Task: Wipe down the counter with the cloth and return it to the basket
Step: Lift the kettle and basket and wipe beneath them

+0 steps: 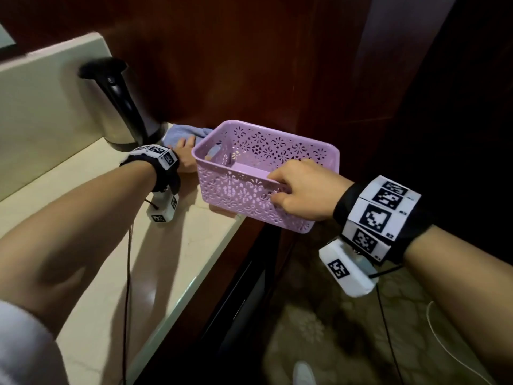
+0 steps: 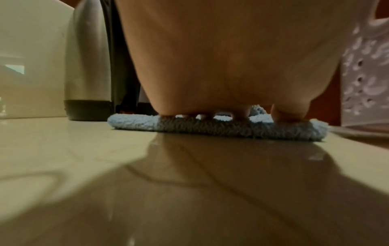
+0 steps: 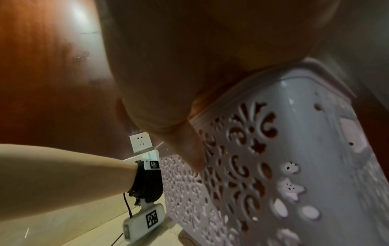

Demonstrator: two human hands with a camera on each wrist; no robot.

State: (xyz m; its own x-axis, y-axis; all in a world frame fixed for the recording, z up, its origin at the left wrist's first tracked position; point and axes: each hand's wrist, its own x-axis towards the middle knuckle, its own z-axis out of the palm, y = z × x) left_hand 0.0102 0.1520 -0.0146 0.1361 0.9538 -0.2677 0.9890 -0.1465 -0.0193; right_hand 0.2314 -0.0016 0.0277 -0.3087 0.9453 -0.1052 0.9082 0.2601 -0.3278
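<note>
A light blue cloth [image 1: 180, 132] lies flat on the cream counter [image 1: 91, 234] near the back wall, between the kettle and the basket. My left hand [image 1: 185, 154] presses down on it with flat fingers; in the left wrist view the fingers [image 2: 240, 114] rest on the cloth [image 2: 210, 128]. The lilac perforated basket [image 1: 249, 151] is lifted and tilted, hanging partly past the counter's right edge. My right hand [image 1: 297, 190] grips its near rim, thumb outside on the wall [image 3: 193, 149] of the basket [image 3: 294, 166]. The basket looks empty.
A steel kettle [image 1: 122, 107] with a black handle stands at the back left of the counter, close to the cloth. Dark wood panelling [image 1: 249, 65] rises behind. A wall socket [image 3: 140, 143] sits above the counter. Patterned floor [image 1: 333, 329] lies below on the right.
</note>
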